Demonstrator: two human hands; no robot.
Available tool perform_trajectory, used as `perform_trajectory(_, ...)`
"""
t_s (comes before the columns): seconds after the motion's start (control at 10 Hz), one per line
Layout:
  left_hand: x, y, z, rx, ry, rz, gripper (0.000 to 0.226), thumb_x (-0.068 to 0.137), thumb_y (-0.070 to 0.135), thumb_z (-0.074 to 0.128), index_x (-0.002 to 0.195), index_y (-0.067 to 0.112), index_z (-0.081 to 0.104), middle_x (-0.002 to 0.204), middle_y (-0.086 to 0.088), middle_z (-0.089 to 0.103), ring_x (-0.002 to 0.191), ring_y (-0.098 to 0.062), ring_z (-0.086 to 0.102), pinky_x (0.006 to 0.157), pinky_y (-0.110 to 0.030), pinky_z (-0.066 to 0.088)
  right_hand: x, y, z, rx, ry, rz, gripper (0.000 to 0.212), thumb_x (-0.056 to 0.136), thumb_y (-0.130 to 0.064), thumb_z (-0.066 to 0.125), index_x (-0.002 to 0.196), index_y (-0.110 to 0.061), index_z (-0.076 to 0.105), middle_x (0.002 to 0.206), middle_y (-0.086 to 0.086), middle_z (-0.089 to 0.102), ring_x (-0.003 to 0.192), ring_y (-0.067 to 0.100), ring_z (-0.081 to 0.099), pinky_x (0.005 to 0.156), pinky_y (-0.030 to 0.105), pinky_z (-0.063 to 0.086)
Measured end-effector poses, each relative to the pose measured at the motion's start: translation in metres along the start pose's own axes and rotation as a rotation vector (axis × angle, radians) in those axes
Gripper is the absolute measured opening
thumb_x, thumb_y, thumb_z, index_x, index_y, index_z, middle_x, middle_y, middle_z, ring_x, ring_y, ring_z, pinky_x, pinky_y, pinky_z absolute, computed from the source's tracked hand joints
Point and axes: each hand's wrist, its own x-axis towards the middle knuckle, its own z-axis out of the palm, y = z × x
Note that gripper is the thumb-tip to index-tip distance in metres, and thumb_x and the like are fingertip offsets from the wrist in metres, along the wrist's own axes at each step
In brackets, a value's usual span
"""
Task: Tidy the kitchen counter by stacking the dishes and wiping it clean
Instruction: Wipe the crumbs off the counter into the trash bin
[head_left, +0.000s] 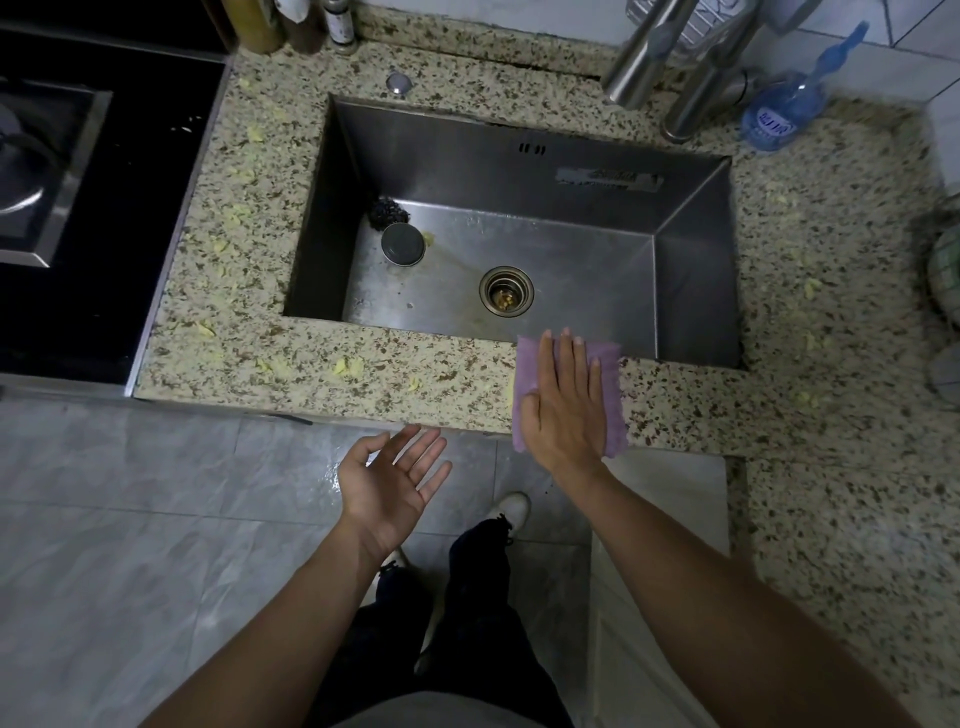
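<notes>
- A speckled stone desk (415, 364) wraps around a sunken steel sink (691, 291), with a black stove (78, 208) at the left and a grey tiled floor (156, 493) on the near side.
- In the sink, a round grey plug (403, 244) and a dark scrubber (387, 212) sit in the far-left corner. The drain (506, 290) near the middle holds yellowish bits.
- Pale yellow scraps (347, 367) lie scattered on the desk left of and in front of the sink.
- A blue bottle (779, 111) stands at the far right beside the tap (644, 57), whose top is cut off.
- Objects at the right edge (945, 270) are cropped and blurred, so what they are cannot be told.
- The purple cloth (613, 410) lies on the near strip of desk, its far edge reaching the sink rim and its near edge hanging over the desk front.
- The right hand (563, 410) presses flat on the cloth, fingers (563, 358) straight and close together.
- The left hand (389, 480) is just below the desk edge, palm up, fingers (415, 447) spread and relaxed, holding nothing.
</notes>
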Motion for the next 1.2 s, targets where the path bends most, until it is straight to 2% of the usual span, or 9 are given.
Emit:
perform_trajectory(0.2, -0.003, 0.015, -0.009, -0.017, 0.006, 0.026, 0.042, 0.091, 0.026, 0.052, 0.128, 0.009, 0.06, 0.135, -0.019, 0.066, 0.129, -0.033, 0.062, 0.117, -0.053, 0.04, 0.002, -0.021, 0.002, -0.006, 0.009, -0.013, 0.074, 0.092, -0.032, 0.024, 0.162, -0.009, 0.015, 0.169, 0.018, 0.017, 0.157, 0.033, 0.015, 0.127, 0.051, 0.014)
perform_trajectory(0.4, -0.009, 0.029, -0.019, -0.041, 0.014, 0.037, 0.048, 0.091, 0.029, 0.053, 0.134, 0.009, 0.06, 0.135, -0.018, 0.067, 0.129, -0.033, 0.062, 0.117, -0.053, 0.039, 0.004, -0.043, 0.003, -0.024, -0.001, -0.056, 0.073, 0.095, -0.032, 0.02, 0.163, -0.008, 0.013, 0.169, 0.019, 0.015, 0.157, 0.034, 0.013, 0.127, 0.051, 0.012)
perform_trajectory(0.6, -0.014, 0.046, -0.034, -0.068, 0.024, 0.055, 0.057, 0.091, 0.03, 0.052, 0.143, 0.008, 0.057, 0.135, -0.018, 0.067, 0.131, -0.033, 0.06, 0.118, -0.052, 0.039, 0.008, -0.079, 0.004, 0.021, 0.015, -0.069, 0.074, 0.092, -0.03, 0.026, 0.162, -0.008, 0.018, 0.168, 0.019, 0.021, 0.156, 0.035, 0.018, 0.127, 0.053, 0.014)
perform_trajectory(1.0, -0.016, 0.072, -0.055, -0.102, 0.024, 0.056, 0.056, 0.092, 0.03, 0.051, 0.142, 0.007, 0.058, 0.135, -0.019, 0.067, 0.131, -0.033, 0.061, 0.118, -0.052, 0.038, 0.013, -0.132, 0.006, 0.052, 0.028, -0.064, 0.073, 0.095, -0.034, 0.021, 0.162, -0.008, 0.015, 0.169, 0.018, 0.017, 0.157, 0.034, 0.014, 0.127, 0.052, 0.012)
perform_trajectory(1.2, -0.017, 0.087, -0.06, -0.109, 0.023, 0.066, 0.057, 0.091, 0.029, 0.051, 0.142, 0.006, 0.058, 0.134, -0.018, 0.067, 0.13, -0.033, 0.061, 0.118, -0.052, 0.039, 0.015, -0.155, 0.006, 0.049, 0.042, -0.081, 0.073, 0.095, -0.033, 0.024, 0.162, -0.007, 0.016, 0.169, 0.02, 0.017, 0.157, 0.035, 0.015, 0.127, 0.051, 0.011)
